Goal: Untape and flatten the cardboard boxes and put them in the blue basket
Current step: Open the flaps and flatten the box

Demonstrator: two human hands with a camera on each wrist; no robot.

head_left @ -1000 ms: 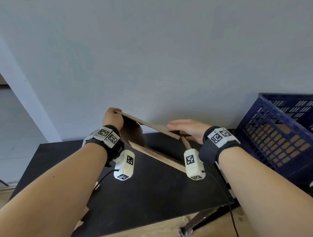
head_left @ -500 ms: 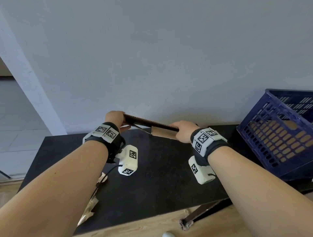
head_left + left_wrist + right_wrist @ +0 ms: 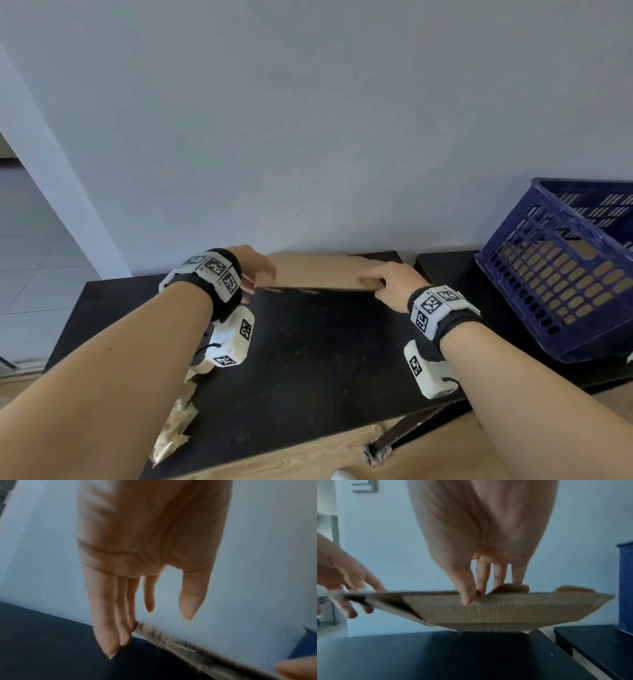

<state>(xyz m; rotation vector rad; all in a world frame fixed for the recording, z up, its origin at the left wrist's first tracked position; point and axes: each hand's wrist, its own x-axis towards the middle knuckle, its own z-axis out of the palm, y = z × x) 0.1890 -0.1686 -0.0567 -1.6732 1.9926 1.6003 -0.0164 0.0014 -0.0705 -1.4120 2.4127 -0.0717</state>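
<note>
1. The cardboard box (image 3: 318, 274), collapsed nearly flat, is held just above the far part of the desk (image 3: 308, 349), close to the wall (image 3: 308, 120). Its long axis runs left to right between our hands.
2. Our right hand (image 3: 394, 281) grips the box's right end: in the right wrist view the thumb pinches the near edge while the fingers (image 3: 500, 574) lie on top. One side still sags open below, so we judge the flattening not quite finished.
3. Our left hand (image 3: 255, 270) is at the left end with fingers straight and relaxed; the left wrist view shows them touching the box edge (image 3: 171, 639) rather than curled round it.
4. The blue basket (image 3: 561, 274) sits to the right on an adjoining surface, tilted with its mouth towards the wall, and brown cardboard shows through its grid. The right hand is the nearer one.
5. Between the box's right end and the basket rim lies open room; we expect the move to be a rightward carry, lifting over the near rim.
6. Crumpled tape (image 3: 174, 425) hangs at the desk's near left edge, well out of that path.
</note>
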